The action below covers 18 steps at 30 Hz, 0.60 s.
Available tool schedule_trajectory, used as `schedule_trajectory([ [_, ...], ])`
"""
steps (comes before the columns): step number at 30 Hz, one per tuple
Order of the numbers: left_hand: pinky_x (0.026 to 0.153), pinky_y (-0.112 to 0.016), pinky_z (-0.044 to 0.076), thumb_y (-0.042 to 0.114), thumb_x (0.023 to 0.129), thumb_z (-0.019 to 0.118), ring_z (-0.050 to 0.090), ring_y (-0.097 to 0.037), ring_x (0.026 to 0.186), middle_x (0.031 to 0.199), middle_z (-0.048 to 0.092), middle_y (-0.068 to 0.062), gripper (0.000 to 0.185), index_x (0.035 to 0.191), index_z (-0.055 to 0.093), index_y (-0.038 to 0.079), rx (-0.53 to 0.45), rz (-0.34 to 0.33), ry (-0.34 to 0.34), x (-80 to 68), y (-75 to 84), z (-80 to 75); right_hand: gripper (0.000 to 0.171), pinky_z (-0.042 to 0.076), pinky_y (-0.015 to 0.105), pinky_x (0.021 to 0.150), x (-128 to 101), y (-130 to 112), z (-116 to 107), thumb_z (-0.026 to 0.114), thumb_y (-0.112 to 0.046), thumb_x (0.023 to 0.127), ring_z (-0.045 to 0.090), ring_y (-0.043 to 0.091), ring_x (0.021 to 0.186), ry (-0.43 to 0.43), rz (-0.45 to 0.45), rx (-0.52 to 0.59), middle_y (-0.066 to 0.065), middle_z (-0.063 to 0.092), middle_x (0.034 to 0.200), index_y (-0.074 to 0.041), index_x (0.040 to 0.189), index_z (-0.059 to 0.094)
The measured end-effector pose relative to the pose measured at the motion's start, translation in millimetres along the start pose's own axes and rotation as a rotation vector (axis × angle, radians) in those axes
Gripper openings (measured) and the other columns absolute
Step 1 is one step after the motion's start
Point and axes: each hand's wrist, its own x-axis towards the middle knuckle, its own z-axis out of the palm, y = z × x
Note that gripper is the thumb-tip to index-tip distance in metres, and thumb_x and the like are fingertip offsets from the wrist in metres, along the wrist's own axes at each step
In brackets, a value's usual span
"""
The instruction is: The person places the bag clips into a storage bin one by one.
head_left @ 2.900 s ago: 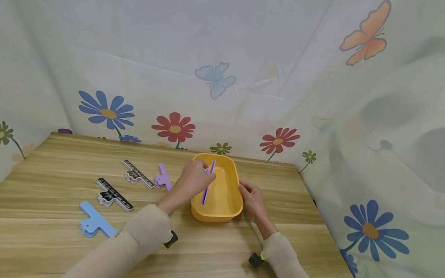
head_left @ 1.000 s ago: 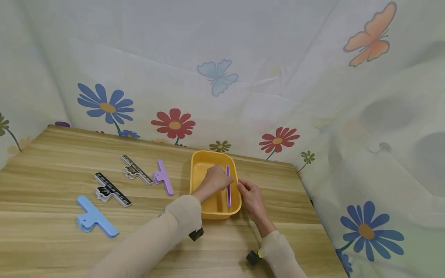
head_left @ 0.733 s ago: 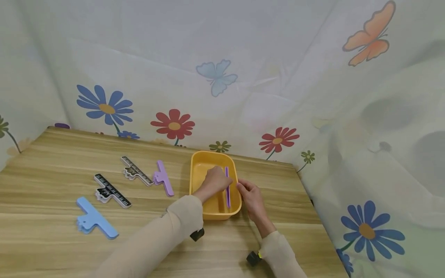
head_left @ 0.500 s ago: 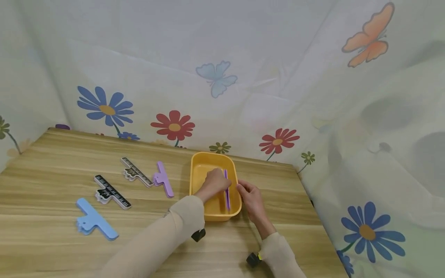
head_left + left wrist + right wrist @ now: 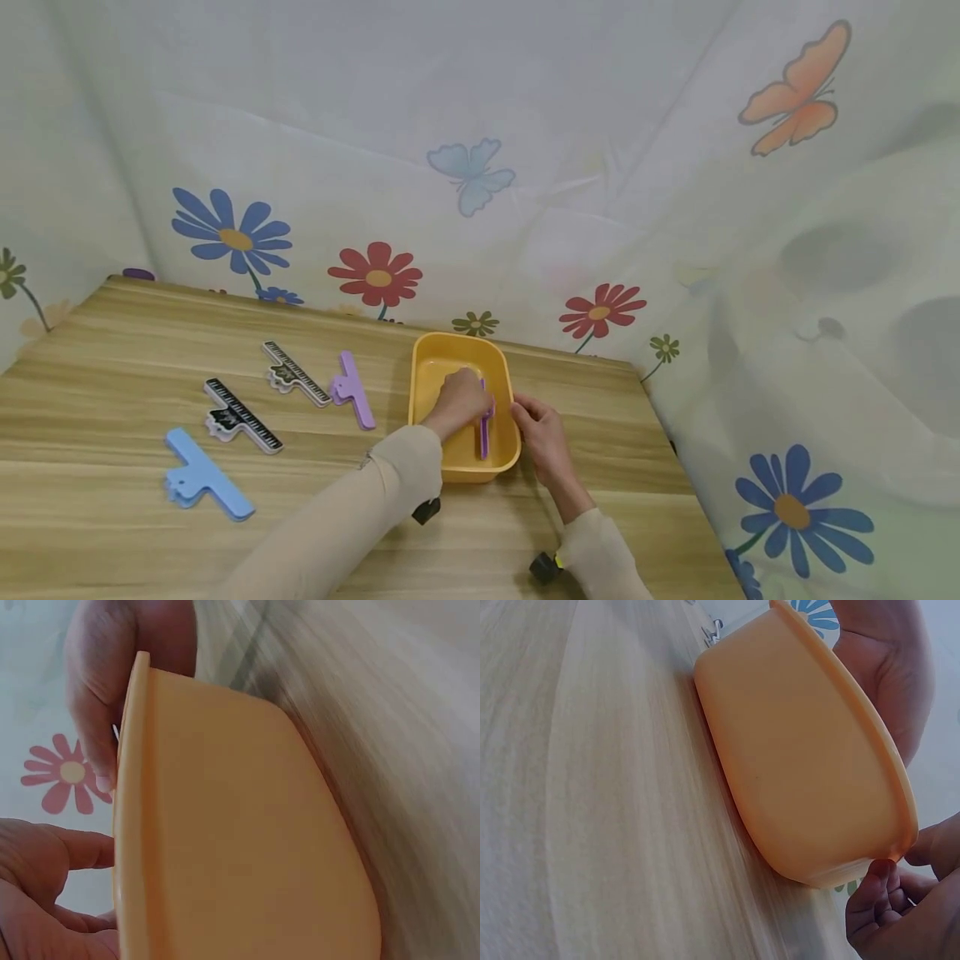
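Observation:
In the head view my left hand (image 5: pixel 459 402) reaches into a yellow plastic basin (image 5: pixel 423 375) and pinches a purple clip (image 5: pixel 483 439) by its middle. The clip lies lengthwise near the basin's right wall; the fingers cover part of it. At that same right side my right hand (image 5: pixel 546 435) grips the rim between thumb and fingers. The right wrist view shows these right-hand fingers (image 5: pixel 881 896) at the rim, while the basin's outer wall hides the clip. To the left of the basin lies a second, lighter purple clip (image 5: pixel 354 392).
Further left on the wooden table (image 5: pixel 112 400) lie a white-edged piano-key clip (image 5: pixel 296 372), a black piano-key clip (image 5: pixel 242 417) and a blue clip (image 5: pixel 206 475). A flower-printed cloth (image 5: pixel 585 183) rises behind the table and at its sides.
My left hand has carried the purple clip from above the basin's left part to its right side, then slightly lower and nearer. My right hand has stayed at the rim.

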Motion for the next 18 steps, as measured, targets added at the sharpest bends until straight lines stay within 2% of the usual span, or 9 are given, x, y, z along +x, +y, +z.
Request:
schedule_trajectory([
  [3,0.05,-0.028,0.038,0.011,0.086,0.075,0.047,-0.018,0.055,0.06,0.046,-0.001,0.032,0.064,0.05,0.011,0.066,0.03,0.001,-0.7,-0.9,-2.1,0.034,0.058,0.036,0.088,2.5,4.9,0.2,0.057,-0.008,0.106,0.067,0.03,0.108,0.007,-0.006,-0.002,0.028,0.066,0.124,0.012,0.133,0.061],
  [4,0.051,-0.028,0.038,0.008,0.086,0.073,0.046,-0.018,0.056,0.061,0.045,-0.002,0.032,0.064,0.049,0.01,0.083,0.013,-0.009,-12.0,10.0,-11.6,0.034,0.058,0.038,0.089,2.9,5.2,0.4,0.057,-0.008,0.106,0.067,0.03,0.109,0.008,-0.008,-0.005,0.028,0.067,0.124,0.012,0.133,0.061],
  [7,0.053,-0.028,0.035,0.004,0.082,0.069,0.043,-0.018,0.059,0.063,0.041,-0.001,0.031,0.064,0.045,0.012,0.117,0.024,-0.004,-15.8,12.9,-15.9,0.034,0.058,0.041,0.09,3.9,5.1,1.1,0.056,-0.007,0.106,0.067,0.031,0.109,0.009,-0.012,-0.012,0.027,0.067,0.124,0.013,0.133,0.061],
  [12,0.052,-0.028,0.033,0.002,0.083,0.065,0.04,-0.016,0.056,0.063,0.04,-0.001,0.031,0.064,0.043,0.012,0.119,0.022,-0.021,-16.1,14.7,-19.0,0.034,0.058,0.039,0.089,3.7,4.3,1.4,0.057,-0.007,0.106,0.067,0.03,0.109,0.002,-0.007,-0.001,0.025,0.068,0.124,0.012,0.133,0.062],
  [18,0.047,-0.026,0.027,0.007,0.089,0.067,0.032,-0.012,0.05,0.055,0.035,0.003,0.042,0.058,0.04,0.013,0.133,0.067,-0.032,-21.2,20.1,-24.9,0.035,0.058,0.04,0.09,1.9,4.1,0.9,0.056,-0.009,0.106,0.067,0.032,0.11,-0.003,-0.01,-0.009,0.027,0.067,0.125,0.013,0.134,0.06],
])
